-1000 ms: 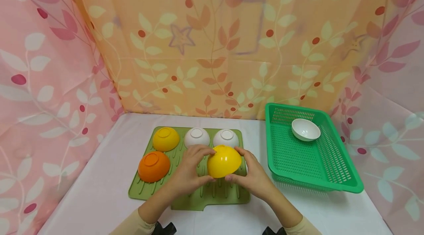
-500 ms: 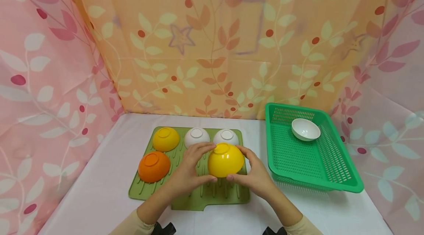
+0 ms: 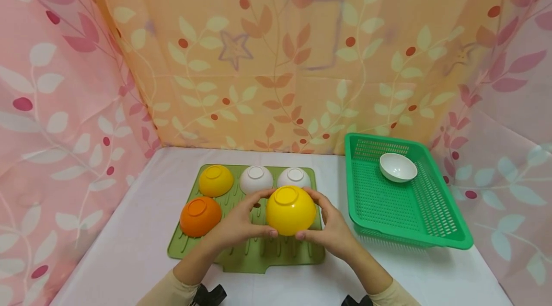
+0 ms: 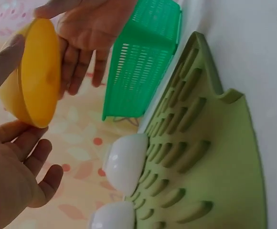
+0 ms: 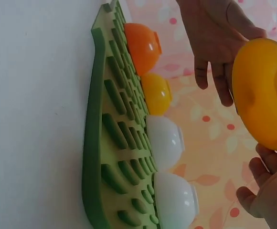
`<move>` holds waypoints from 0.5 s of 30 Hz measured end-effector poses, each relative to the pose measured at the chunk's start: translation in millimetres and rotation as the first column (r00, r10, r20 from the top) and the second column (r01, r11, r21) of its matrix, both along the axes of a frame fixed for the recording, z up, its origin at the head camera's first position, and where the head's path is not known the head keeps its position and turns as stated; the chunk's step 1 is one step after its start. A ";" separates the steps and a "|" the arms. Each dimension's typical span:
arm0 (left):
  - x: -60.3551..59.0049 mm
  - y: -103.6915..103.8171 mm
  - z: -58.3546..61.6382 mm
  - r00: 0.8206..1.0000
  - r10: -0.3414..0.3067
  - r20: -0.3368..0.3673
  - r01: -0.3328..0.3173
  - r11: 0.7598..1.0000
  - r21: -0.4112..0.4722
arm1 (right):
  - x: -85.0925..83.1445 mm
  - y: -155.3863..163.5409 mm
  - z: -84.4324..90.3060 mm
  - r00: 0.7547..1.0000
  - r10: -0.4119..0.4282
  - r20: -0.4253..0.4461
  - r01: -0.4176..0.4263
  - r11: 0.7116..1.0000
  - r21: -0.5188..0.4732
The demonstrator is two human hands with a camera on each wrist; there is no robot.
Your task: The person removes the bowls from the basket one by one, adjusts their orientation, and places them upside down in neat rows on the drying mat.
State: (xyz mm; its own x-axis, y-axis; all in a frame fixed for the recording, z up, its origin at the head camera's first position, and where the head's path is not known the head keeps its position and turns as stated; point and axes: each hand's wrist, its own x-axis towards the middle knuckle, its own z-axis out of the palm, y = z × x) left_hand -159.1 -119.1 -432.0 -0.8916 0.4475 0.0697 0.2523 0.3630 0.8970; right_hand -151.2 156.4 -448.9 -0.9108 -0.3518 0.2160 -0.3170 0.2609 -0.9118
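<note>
Your left hand (image 3: 236, 223) and right hand (image 3: 331, 229) are cradling the yellow bowl (image 3: 291, 210) between them, upside down, its foot ring facing up. The fingers (image 4: 76, 67) of each hand are lying fairly straight along the bowl's sides while the thumbs are catching the rim underneath, so you are pinching it lightly from both sides rather than wrapping it. The wrist views are showing the bowl lifted clear of the green mat (image 3: 252, 254) below your palms, tilted on edge between the two hands.

Judging by its thin wall and glossy surface, the bowl is probably light, stiff plastic, not fragile but smooth enough to slip out of flat fingers. The rim looks like the safest hold: thumb under the edge, fingers spread on the dome.

Just beyond your fingertips, two white bowls (image 3: 256, 179) are sitting inverted on the mat's far row, with a darker yellow bowl (image 3: 215, 180) beside them, further to your left. An orange bowl (image 3: 200, 216) is resting inverted just left of your left hand, apart from it.

Out past your right hand, near but not touching, a green basket (image 3: 444, 236) is standing on the white table (image 3: 129, 229), holding one upright white bowl (image 3: 397, 168) at its far end.
</note>
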 end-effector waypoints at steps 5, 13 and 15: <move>1.9 -3.1 7.6 0.997 0.031 -0.073 -0.036 0.998 -0.055 | 0.4 1.0 5.6 0.998 -0.008 -0.067 0.019 0.987 0.161; -2.0 -19.7 17.0 0.989 0.040 -0.145 -0.069 0.977 -0.203 | -10.2 -17.8 1.7 0.999 0.013 -0.035 -0.006 0.984 0.180; -6.5 -27.0 17.6 0.986 0.040 -0.164 -0.081 0.965 -0.251 | -15.1 -27.4 -2.7 1.000 0.010 -0.022 -0.005 0.984 0.177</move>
